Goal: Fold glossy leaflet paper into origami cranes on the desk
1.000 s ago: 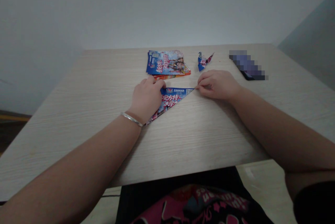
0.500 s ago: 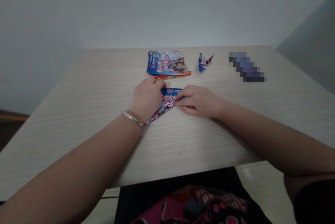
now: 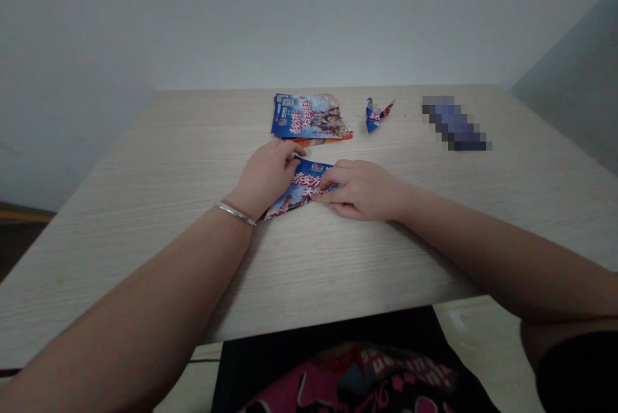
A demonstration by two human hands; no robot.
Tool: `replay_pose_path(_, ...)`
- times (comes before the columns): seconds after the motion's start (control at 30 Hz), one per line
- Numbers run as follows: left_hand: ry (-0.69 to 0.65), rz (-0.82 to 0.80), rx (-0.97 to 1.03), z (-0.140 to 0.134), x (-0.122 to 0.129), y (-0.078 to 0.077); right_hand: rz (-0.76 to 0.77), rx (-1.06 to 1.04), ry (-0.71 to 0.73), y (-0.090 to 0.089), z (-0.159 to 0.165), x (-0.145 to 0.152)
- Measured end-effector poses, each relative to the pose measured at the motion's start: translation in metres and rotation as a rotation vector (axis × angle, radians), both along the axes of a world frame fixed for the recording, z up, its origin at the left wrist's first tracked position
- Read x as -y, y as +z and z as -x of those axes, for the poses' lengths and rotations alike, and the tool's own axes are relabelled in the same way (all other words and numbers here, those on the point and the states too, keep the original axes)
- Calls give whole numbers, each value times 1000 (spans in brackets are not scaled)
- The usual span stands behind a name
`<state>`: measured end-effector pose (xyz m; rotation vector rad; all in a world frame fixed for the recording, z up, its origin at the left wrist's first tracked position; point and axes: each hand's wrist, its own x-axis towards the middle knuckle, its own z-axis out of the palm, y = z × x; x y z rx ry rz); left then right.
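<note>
A blue printed flyer, folded into a slanted shape with white and red lettering, lies on the table between my hands. My left hand, a silver bangle at its wrist, grips the flyer's left edge with thumb and curled fingers. At the other side, my right hand holds the paper between thumb and fingers, pressed low against the tabletop. My hands hide both ends of the flyer.
Behind my left hand lies a stack of similar flyers with orange sheets underneath. To its right stands a small folded paper crane. A blurred-out dark rectangular object rests farther right on the pale wooden table.
My left hand has shifted slightly left, showing more of the flyer's left part. The flyer has turned a little, and my right fingers have slid slightly left over it.
</note>
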<state>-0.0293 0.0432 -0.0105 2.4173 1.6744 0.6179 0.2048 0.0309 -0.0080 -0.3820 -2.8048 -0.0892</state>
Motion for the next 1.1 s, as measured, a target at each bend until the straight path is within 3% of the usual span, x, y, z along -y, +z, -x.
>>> replay_pose_path(0.07,5,28,131,6,-2,3,-18,42,-81,3,-1,4)
replay_pose_path(0.17,-54,-102,189,9,5,14,-15,98,-232,5,-2,6)
replay_pose_path(0.23,-186,-190,50,2,14,22,14,97,-311,6,-3,4)
replay_pose_path(0.33,-305,-162,-239,-17,28,25,86,47,-332,3,-3,-5)
replay_pose_path(0.47,-282,-155,-378,-37,42,18,115,16,-325,0,-5,-14)
replay_pose_path(0.63,-266,-45,-467,-39,50,11,119,25,-302,-2,-7,-19)
replay_pose_path(1.1,-113,126,-567,-40,62,19,145,-19,-306,-6,-10,-24)
